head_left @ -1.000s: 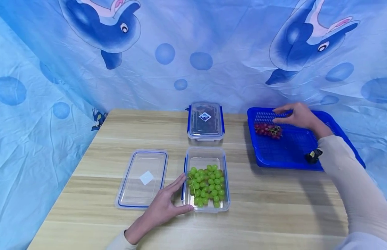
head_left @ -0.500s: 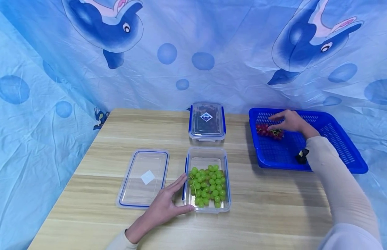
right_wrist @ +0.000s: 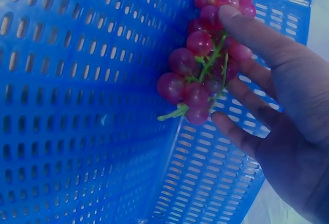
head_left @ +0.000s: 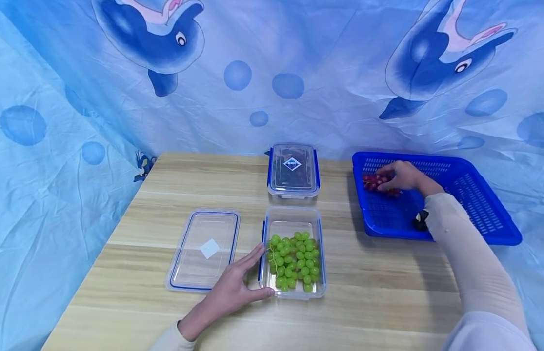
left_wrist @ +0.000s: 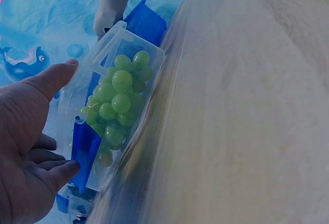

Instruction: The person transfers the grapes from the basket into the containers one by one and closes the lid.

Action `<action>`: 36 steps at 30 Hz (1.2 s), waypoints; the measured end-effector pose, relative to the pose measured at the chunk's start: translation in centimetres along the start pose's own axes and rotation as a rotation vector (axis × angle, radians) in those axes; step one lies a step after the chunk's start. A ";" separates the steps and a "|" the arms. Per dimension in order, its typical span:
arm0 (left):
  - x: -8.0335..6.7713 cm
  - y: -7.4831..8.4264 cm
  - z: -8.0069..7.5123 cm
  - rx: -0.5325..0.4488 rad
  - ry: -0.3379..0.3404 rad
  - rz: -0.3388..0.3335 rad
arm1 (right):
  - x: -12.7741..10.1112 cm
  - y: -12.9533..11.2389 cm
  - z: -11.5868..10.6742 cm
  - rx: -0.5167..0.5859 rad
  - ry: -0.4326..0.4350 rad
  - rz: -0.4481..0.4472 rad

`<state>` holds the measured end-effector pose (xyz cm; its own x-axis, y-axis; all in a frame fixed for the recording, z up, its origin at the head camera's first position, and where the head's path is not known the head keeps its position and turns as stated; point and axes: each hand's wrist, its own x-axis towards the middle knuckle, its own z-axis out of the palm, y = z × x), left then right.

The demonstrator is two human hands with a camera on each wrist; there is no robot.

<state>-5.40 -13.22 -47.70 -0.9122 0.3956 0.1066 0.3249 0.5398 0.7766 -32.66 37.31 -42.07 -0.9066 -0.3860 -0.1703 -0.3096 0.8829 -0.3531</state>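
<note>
My left hand (head_left: 231, 288) rests against the near left corner of a clear plastic food container (head_left: 293, 214), thumb at its front and fingers along its left side. Inside lies a bunch of green grapes (head_left: 295, 261), also showing through the wall in the left wrist view. My right hand (head_left: 403, 176) reaches into a blue perforated basket (head_left: 482, 204) and holds a bunch of red grapes (head_left: 371, 181). In the right wrist view, the thumb lies on top of the red grapes (right_wrist: 198, 44) while the fingers reach behind them; a green stem sticks out below.
A clear lid (head_left: 203, 251) with a blue seal and white label lies left of the container. Behind the container stands a second, lidded container (head_left: 293, 178) with dark contents. A blue dolphin-print cloth (head_left: 263, 58) hangs behind the wooden table (head_left: 135, 287).
My right hand has moved down and left from above the basket onto the red grapes, and its thumb and fingers have taken hold of them. My left hand stays at the container.
</note>
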 end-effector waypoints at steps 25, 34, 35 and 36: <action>0.0 0.0 0.0 0.004 -0.001 -0.006 | -0.4 0.2 0.0 -0.080 0.054 -0.066; -0.1 -0.2 0.1 0.000 -0.003 -0.004 | -0.3 0.3 0.4 -0.115 0.048 -0.083; -0.1 -0.2 0.1 -0.001 -0.002 -0.003 | -0.3 0.3 0.4 -0.120 0.050 -0.092; -0.1 -0.2 0.1 -0.001 -0.001 -0.003 | -0.2 0.3 0.3 -0.129 0.053 -0.097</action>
<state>-5.35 -13.28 -47.93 -0.9130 0.3945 0.1041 0.3219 0.5399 0.7777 -32.44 37.54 -42.41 -0.8836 -0.4593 -0.0908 -0.4275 0.8706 -0.2437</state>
